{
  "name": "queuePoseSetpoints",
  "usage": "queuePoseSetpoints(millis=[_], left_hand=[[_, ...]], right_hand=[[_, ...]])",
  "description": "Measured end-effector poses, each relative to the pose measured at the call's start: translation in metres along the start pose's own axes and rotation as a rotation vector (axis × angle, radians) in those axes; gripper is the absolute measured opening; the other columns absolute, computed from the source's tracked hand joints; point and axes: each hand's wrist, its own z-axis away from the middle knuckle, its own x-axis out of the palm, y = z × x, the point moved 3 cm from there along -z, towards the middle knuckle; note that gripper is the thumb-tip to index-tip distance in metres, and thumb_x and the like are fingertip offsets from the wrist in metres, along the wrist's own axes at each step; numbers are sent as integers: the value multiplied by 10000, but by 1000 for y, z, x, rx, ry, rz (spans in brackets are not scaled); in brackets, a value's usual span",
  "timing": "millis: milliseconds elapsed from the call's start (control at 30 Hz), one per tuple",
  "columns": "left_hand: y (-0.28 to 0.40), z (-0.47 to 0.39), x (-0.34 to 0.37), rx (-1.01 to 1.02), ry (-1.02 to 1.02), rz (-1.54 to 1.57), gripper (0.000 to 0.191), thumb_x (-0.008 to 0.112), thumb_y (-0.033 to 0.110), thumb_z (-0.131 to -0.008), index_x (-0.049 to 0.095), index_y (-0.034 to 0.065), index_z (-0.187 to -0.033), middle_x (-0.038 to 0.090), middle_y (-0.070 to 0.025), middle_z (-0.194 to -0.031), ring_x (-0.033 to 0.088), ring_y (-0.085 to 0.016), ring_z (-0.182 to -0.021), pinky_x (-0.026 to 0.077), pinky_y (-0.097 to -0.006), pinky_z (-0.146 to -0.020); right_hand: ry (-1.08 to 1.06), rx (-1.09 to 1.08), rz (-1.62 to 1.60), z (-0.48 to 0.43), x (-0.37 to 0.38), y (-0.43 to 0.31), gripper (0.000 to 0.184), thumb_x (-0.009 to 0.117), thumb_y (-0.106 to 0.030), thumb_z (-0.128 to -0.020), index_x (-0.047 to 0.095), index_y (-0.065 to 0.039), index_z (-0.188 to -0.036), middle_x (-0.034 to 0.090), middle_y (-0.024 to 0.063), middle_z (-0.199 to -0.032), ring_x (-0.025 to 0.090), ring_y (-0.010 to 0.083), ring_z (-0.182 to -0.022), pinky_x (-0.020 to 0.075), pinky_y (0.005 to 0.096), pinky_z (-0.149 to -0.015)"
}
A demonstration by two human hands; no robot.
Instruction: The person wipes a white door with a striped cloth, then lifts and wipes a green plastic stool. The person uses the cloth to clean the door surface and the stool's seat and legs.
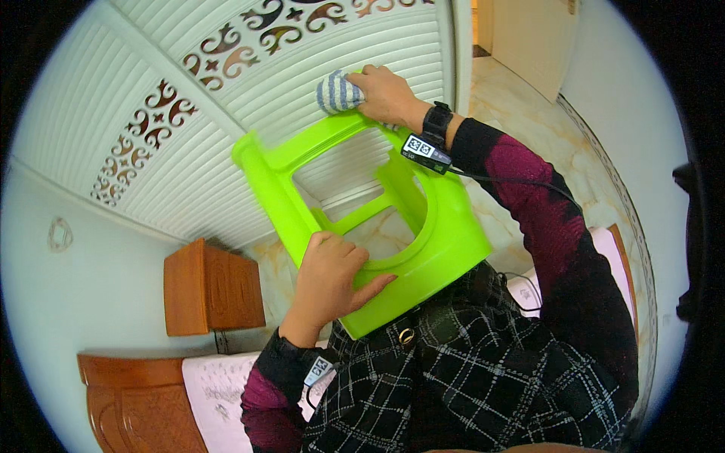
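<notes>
A bright green plastic frame (436,255), shaped like a small chair or potty seat with a round opening, is held tilted against my lap. My left hand (334,277) grips its near left edge, with the thumb lying over the flat seat part. My right hand (388,93) is at the far top corner, holding a blue-and-white striped cloth (338,92) against the green plastic. Part of the cloth is hidden under the fingers. Each wrist bears a small tagged device with a cable.
White louvred sliding doors (272,107) with scroll cut-outs stand ahead. A wooden bedside cabinet (212,289) is at the left, near a carved wooden headboard (136,396) and a bed with a pale pink sheet (221,390). Marble-patterned floor (510,107) and a door (532,39) lie at the right.
</notes>
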Motion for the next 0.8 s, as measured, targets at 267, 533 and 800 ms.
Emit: queuePoseSetpoints(millis=[267,533,800], left_hand=[[-5,8,-2,-8,8,77,456,830,487,-827,632,79,-781,572,-108,-733,594,-330,-791,444,-453,-844],[9,1,1,-81,-13,28,453,822,499,-821,644,83,-802,591,-120,-759,600,-348,-813,452,-451,-852],[-12,8,1,-71,77,54,469,816,508,-824,625,79,-814,576,-108,-780,589,-336,-809,448,-452,-850]], right_hand=[[-51,-302,-258,-23,24,-174,340,745,-148,-754,693,-115,-1089,668,152,-1002,657,396,-944,540,546,-795],[6,-612,-240,-30,34,-204,244,705,-159,-800,717,-127,-1042,685,162,-972,681,406,-969,551,537,-789],[-25,-248,-10,-5,-6,1,539,753,-116,-778,651,-131,-1306,661,171,-1090,644,397,-1067,553,499,-891]])
